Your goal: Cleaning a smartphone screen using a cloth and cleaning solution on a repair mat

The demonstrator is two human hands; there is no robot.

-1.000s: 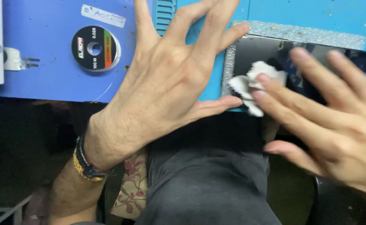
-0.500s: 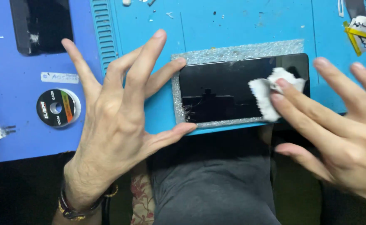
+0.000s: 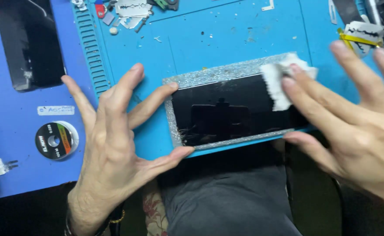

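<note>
Left hand (image 3: 113,144) splayed, fingertips bracing glossy black rectangular glass panel (image 3: 231,111) with glittery grey border; right hand (image 3: 353,118) fingers press crumpled white wipe (image 3: 279,83) on it, near mat edge.

Left hand (image 3: 113,144): palm down, fingers spread wide and arched, only the tips bearing down; index and middle reach up and right, thumb stretched right along the near side. Wrist enters from bottom left, forearm angled up. Right hand (image 3: 353,122): comes in from right edge, palm down, fingers long and fanned out to the left, index and middle fingertips (image 3: 290,74) pressing flat, thumb tucked lower, pointing left. Both hands open, nothing gripped, well apart
</note>
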